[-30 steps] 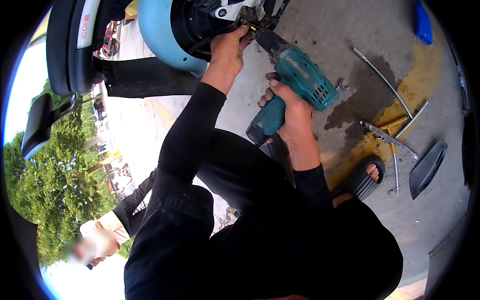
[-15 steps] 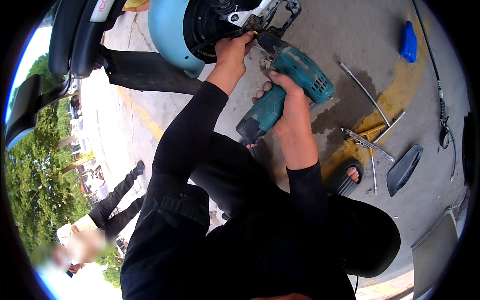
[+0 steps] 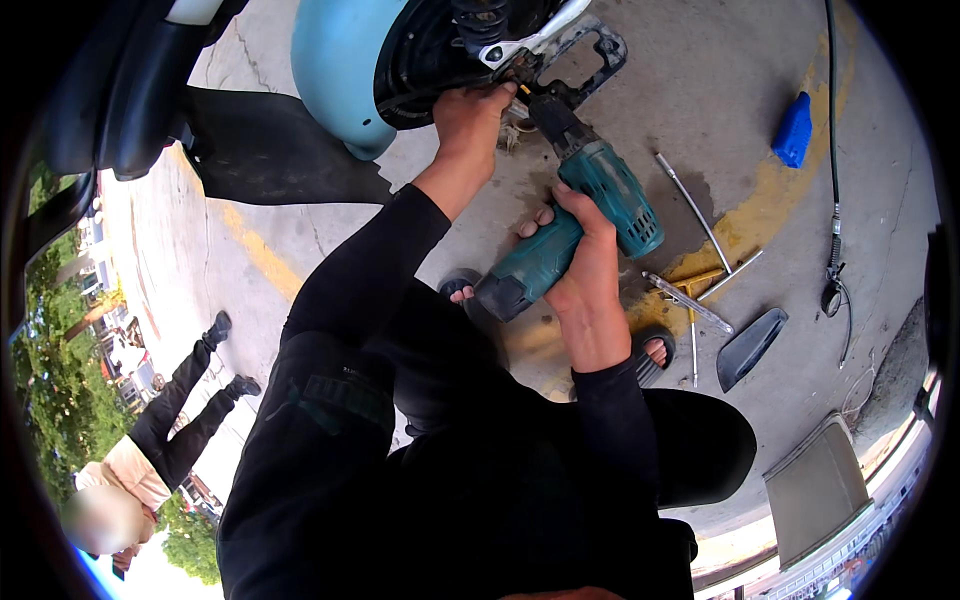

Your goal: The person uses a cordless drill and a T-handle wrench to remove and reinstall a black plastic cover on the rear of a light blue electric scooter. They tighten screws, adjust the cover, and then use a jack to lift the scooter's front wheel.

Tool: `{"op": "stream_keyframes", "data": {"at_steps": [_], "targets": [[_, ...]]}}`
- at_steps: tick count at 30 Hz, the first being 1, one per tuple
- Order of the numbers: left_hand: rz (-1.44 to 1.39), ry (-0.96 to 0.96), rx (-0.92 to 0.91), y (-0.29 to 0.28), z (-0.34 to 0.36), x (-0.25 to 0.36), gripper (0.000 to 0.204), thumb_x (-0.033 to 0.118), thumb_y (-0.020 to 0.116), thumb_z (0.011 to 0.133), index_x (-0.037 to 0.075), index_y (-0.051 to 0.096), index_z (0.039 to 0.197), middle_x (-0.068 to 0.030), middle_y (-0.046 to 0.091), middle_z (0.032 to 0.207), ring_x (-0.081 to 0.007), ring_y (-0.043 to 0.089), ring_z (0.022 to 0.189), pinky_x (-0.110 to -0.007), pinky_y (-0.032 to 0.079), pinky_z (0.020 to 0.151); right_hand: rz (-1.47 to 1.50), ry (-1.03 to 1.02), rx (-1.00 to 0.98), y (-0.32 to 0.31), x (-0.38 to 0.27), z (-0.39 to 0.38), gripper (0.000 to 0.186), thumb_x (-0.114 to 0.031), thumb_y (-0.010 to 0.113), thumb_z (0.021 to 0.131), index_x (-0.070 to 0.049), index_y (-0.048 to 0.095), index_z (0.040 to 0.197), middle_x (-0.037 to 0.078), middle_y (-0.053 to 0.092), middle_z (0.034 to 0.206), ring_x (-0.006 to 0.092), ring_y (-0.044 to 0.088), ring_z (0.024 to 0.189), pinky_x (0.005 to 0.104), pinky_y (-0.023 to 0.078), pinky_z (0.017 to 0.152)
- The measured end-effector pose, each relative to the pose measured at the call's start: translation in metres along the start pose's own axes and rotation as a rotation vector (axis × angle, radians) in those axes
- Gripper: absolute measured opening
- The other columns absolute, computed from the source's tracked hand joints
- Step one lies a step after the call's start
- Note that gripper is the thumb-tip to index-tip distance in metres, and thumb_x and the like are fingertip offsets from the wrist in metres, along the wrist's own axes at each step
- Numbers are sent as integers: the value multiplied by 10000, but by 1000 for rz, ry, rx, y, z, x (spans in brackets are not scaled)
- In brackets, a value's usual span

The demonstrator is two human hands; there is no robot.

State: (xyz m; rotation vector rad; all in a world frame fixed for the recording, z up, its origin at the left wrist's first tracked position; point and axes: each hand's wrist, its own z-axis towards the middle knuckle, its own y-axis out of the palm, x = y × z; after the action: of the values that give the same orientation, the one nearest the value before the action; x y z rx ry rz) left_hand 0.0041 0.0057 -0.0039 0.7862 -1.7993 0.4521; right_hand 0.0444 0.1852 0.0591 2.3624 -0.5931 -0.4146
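My right hand (image 3: 585, 275) is wrapped around the handle of a teal and black cordless power driver (image 3: 612, 195). The tool points up and left, with its nose at a dirty metal joint below a silver arm (image 3: 535, 45). A short yellow piece (image 3: 524, 89) shows at the tip. Up against that joint, my left hand (image 3: 468, 135) has its fingers bent in close beside the tip; what they pinch is hidden. A light-blue fender (image 3: 335, 85), a black wheel part (image 3: 415, 65) and a black bracket (image 3: 605, 62) surround the spot.
On the concrete to the right lie metal rods (image 3: 692, 210), a yellow-handled T-wrench (image 3: 692, 283), a clear tube-like piece (image 3: 690, 303), a black shell-shaped part (image 3: 752, 348) and a blue container (image 3: 793, 132). A hose (image 3: 833, 150) runs beyond them. Another person (image 3: 165, 430) stands at the left.
The view has shifted, so the vehicle parts and floor items sit differently. Both hands and the driver keep their places at the joint. The other person's legs have changed stance.
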Motion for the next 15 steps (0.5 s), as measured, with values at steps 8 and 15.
{"op": "stream_keyframes", "data": {"at_steps": [8,15], "targets": [[-94,90,-25,2,-4,-2,225,37,710,835,-17,645,1044,-62,689,1012,-134,610,921,-282,468,833,-11,6,20,0,-3,0,168,-209,639,857,-88,554,936,25,545,693,203,563,636,384,483,664],[-13,71,-42,-3,-5,-4,236,58,707,859,-28,654,1072,-71,692,1033,-120,614,944,-269,479,847,-3,17,26,3,-2,0,174,-222,648,855,-88,557,920,21,546,688,202,567,641,383,483,674]]}}
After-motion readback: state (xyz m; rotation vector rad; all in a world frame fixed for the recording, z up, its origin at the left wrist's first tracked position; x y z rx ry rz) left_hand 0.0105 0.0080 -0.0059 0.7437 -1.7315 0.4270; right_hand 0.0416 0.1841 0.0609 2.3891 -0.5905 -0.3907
